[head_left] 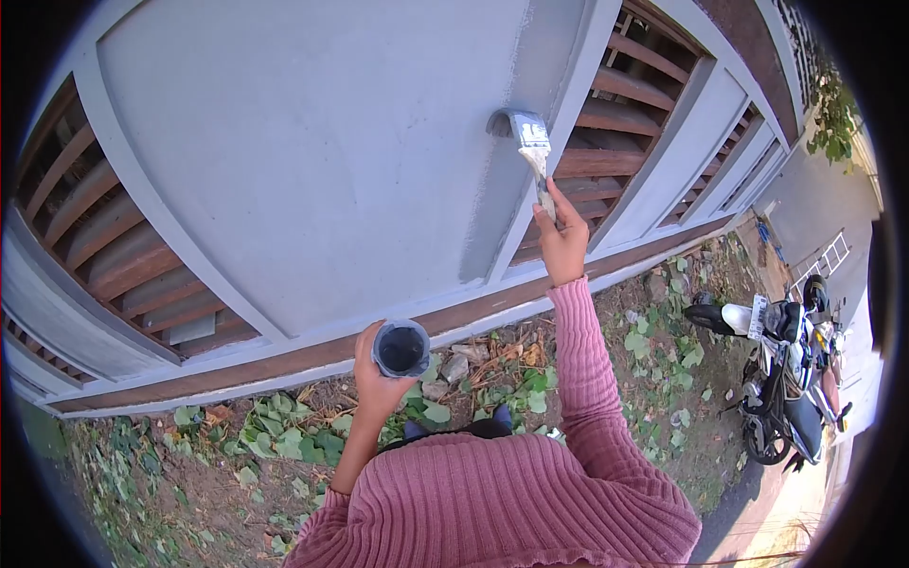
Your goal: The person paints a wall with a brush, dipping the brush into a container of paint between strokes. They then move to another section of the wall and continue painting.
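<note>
While L hand (382, 388) has fingers clasped round cup (423, 350), lower ctr, R hand (565, 244) grips brush (533, 144), upper ctr, bristles (503, 117) on wall (303, 161).

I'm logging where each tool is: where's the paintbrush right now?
In the head view, the paintbrush is above and right of centre, held in the right hand, its bristles against the blue-grey panel.

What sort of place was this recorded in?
Outdoors, probably a yard or lane edge beside a building: leafy ground plants, a parked motorcycle off to the right, and a grey panelled wall with wooden louvres.
</note>
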A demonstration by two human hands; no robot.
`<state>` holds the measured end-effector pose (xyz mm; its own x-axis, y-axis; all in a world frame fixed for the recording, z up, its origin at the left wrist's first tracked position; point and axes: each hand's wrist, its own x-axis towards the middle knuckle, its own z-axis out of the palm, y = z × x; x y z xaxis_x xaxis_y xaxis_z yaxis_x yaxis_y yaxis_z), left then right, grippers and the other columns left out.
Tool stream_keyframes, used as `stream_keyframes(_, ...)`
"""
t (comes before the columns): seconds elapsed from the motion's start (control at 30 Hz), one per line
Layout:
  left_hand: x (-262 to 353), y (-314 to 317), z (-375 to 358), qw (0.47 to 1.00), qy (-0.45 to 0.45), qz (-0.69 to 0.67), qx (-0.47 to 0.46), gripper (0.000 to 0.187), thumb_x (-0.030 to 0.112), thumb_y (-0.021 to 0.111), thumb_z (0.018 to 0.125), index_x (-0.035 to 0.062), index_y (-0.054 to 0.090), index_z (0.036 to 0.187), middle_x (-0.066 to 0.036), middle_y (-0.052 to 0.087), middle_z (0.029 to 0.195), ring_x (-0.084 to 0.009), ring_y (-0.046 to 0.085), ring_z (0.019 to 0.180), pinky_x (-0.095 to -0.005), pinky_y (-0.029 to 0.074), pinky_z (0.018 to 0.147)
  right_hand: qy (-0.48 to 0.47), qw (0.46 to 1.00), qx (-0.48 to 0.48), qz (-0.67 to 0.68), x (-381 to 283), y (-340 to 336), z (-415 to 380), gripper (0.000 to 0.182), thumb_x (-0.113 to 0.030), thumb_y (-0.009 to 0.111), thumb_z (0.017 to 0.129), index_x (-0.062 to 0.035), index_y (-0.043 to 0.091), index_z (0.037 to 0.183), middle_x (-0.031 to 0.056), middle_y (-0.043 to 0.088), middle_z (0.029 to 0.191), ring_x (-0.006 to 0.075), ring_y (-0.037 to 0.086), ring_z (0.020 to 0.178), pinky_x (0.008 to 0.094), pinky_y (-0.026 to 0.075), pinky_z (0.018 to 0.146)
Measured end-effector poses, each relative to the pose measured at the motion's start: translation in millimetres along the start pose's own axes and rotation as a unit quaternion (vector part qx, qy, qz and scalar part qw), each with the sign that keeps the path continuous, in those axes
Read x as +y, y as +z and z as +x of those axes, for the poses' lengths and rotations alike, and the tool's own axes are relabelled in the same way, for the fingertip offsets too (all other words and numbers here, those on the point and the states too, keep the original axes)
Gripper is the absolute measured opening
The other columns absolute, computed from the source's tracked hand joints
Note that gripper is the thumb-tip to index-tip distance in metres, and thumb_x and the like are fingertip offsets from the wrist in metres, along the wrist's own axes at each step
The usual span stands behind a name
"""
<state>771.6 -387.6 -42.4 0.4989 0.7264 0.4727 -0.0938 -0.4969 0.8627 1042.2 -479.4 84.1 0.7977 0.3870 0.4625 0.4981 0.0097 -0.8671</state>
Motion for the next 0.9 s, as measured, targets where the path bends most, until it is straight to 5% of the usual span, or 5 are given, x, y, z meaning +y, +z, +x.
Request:
stream_keyframes(0.13,0,-5,1,0.999,0.015,0.012,0.026,0.069,0.017,0.082,0.054,0.0012,0.052,0.113,-0.016,0.053,0.114,-0.033,0.051,0.107,-0.0408,0.041,0.092,-0.06,0.998,0.026,-0.002,-27,1,26,0.042,-0.003,0.06,0.083,-0.0052,0.054,0.125,0.0136,0.062,0.113,0.012,0.059,0.091,0.0256,0.047,0.077)
stream_keyframes(0.27,-1,-8,-1,0.999,0.009,0.008,0.037,0.068,0.016,0.082,0.053,0.0013,0.052,0.113,-0.017,0.053,0.114,-0.0338,0.051,0.107,-0.0416,0.041,0.091,-0.074,0.996,0.03,0.033,-50,1,47,0.042,-0.003,0.059,0.084,-0.0051,0.053,0.126,0.007,0.065,0.1,0.0036,0.043,0.056,0.0202,0.038,0.048)
stream_keyframes(0.33,-1,-9,0,0.998,0.045,0.044,0.019,0.067,0.007,0.08,0.055,-0.0002,0.048,0.113,-0.009,0.054,0.106,-0.0176,0.055,0.097,-0.0299,0.044,0.086,-0.107,0.992,0.041,0.055,-55,1,59,0.042,-0.002,0.059,0.084,-0.0049,0.053,0.126,0.003,0.064,0.094,0.0017,0.036,0.051,0.0196,0.032,0.043)
stream_keyframes(0.6,3,-12,-6,0.999,0.008,0.014,0.036,0.07,0.018,0.082,0.052,0.0002,0.052,0.113,-0.018,0.054,0.113,-0.0349,0.051,0.105,-0.0423,0.04,0.091,-0.142,0.986,0.061,0.056,-83,3,91,0.041,-0.004,0.06,0.084,-0.0057,0.054,0.125,0.0132,0.061,0.116,0.0179,0.057,0.104,0.0336,0.042,0.093)
stream_keyframes(0.9,9,-11,-12,0.996,0.05,0.074,0.022,0.065,0.006,0.079,0.056,-0.0007,0.049,0.113,-0.011,0.053,0.108,-0.02,0.055,0.099,-0.031,0.044,0.087,-0.208,0.973,0.098,0.006,-106,-2,118,0.042,-0.005,0.061,0.083,-0.0085,0.055,0.125,0.0124,0.063,0.107,0.0137,0.06,0.084,0.0297,0.048,0.079)
